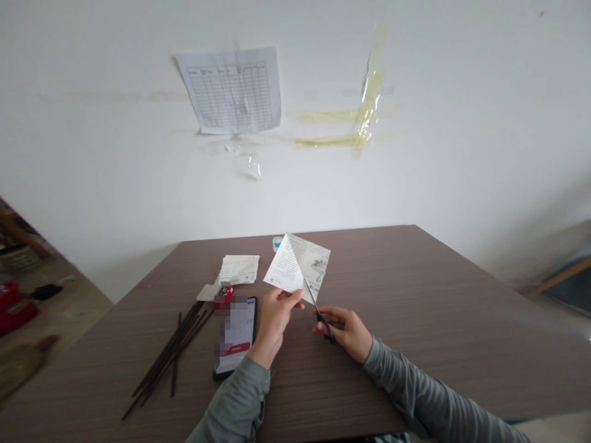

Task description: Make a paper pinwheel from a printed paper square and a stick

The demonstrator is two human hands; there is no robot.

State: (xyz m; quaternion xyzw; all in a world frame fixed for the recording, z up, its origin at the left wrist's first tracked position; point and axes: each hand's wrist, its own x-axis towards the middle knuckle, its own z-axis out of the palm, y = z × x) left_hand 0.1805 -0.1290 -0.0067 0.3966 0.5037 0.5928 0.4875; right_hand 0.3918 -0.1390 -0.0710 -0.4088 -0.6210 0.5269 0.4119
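Observation:
My left hand [277, 314] pinches the lower edge of a printed sheet of paper [289, 264], which has a fold running down from its top corner. In my right hand [346, 329] is a pair of scissors [325, 323] with black handles. The blades reach up to the paper's lower part, beside the fold; whether they are closed on it I cannot tell. Left of my left hand lies a phone [237, 338] with its screen lit. Several thin dark sticks [173, 354] lie in a loose bundle beyond the phone.
A stack of printed paper pieces [239, 269] lies at the back left of the brown table [415, 295]. In front of it is a small red packet [225, 296]. Behind the held sheet stands a small white and blue container [277, 244]. A white wall [323, 191] rises behind the table.

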